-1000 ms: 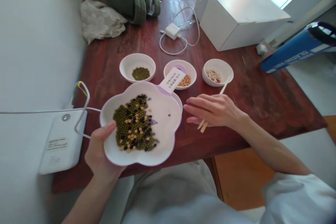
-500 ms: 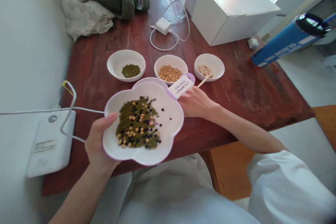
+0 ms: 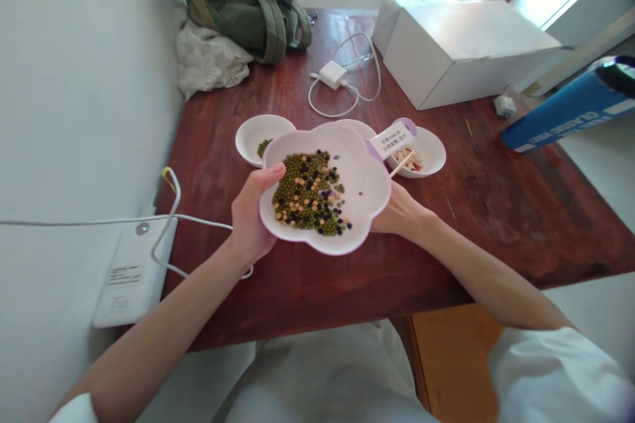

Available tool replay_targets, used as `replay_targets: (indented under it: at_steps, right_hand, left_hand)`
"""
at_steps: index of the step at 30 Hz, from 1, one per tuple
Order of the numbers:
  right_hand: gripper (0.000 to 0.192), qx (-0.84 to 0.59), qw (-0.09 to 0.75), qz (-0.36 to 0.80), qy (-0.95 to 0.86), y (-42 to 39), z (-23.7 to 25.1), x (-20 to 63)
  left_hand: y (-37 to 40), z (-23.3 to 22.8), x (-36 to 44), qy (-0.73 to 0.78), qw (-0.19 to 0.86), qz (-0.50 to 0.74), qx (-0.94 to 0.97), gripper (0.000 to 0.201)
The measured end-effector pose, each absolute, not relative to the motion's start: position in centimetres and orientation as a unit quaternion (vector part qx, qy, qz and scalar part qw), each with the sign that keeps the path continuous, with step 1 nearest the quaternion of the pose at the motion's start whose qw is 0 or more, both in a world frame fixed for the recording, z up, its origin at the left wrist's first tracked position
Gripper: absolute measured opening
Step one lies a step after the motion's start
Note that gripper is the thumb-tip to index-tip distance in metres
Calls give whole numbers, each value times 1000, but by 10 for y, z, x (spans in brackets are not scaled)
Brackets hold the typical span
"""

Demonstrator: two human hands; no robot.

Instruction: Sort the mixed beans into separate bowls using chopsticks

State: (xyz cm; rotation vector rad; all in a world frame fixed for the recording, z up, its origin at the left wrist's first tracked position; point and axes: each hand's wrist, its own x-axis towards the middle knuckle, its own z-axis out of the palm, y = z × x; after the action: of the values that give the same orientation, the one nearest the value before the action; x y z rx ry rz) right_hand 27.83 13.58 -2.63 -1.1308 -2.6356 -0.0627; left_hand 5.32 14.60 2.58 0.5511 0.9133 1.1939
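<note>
Flower-shaped dish (image 3: pixel 368 175) moves forward and rightward, toward the row of bowls

Left hand (image 3: pixel 254 211) first: it holds the dish by its left edge, thumb hooked over the rim, the rest of its fingers mostly hidden. Right hand (image 3: pixel 401 210) sits at the opposite edge, its fingers out of sight behind the dish, so I cannot tell how tightly they close or on what. One chopstick (image 3: pixel 403 163) pokes out just above it, below the labelled handle (image 3: pixel 391 137).

Between the hands, the dish is raised above the table (image 3: pixel 347 304). Mixed beans (image 3: pixel 308 195), green, black and yellow, lie heaped toward its left side; a good part of its right side is bare.

Beyond it, the left bowl (image 3: pixel 252 133) shows some green beans (image 3: pixel 263 147), and the right bowl (image 3: pixel 435 151) holds pale pieces with reddish bits. The middle bowl (image 3: pixel 354 125) shows only its far rim, its contents blocked by the dish.

My judgement: separating the kinds is partly done. What remains is the sizeable mixture in the dish, with black and yellow beans scattered among the green.
</note>
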Motion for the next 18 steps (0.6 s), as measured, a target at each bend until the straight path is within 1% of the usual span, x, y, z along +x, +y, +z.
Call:
replay_targets:
  at_steps: [3, 4, 7, 10, 12, 14, 16, 17, 18]
  right_hand:
    - [10, -277, 141, -81, -947, 128, -19, 289]
    - [12, -256, 153, -89, -950, 125, -18, 292]
    - [32, -229, 214, -94, -945, 119, -18, 300]
    - [53, -215, 293, -72, -929, 117, -20, 302]
    - [59, -207, 323, -57, -922, 115, -19, 301]
    - [54, -218, 315, -67, -921, 109, -15, 303]
    - [43, -246, 303, -91, -916, 99, -13, 311]
    - [42, -267, 307, -93, -909, 92, -14, 317]
    - [44, -294, 310, -76, -901, 85, -16, 323]
  left_hand:
    - [156, 17, 47, 415, 661, 578, 237, 29]
    - [158, 13, 45, 419, 654, 585, 232, 30]
    - [158, 1, 42, 438, 653, 580, 212, 29]
    - [154, -3, 45, 435, 686, 549, 195, 30]
    - [150, -4, 49, 425, 706, 538, 175, 31]
    - [145, -6, 52, 423, 713, 539, 148, 32]
    - [139, -11, 53, 428, 708, 544, 140, 37]
    - [137, -15, 53, 428, 701, 551, 146, 40]
    - [134, -19, 53, 428, 694, 558, 155, 43]
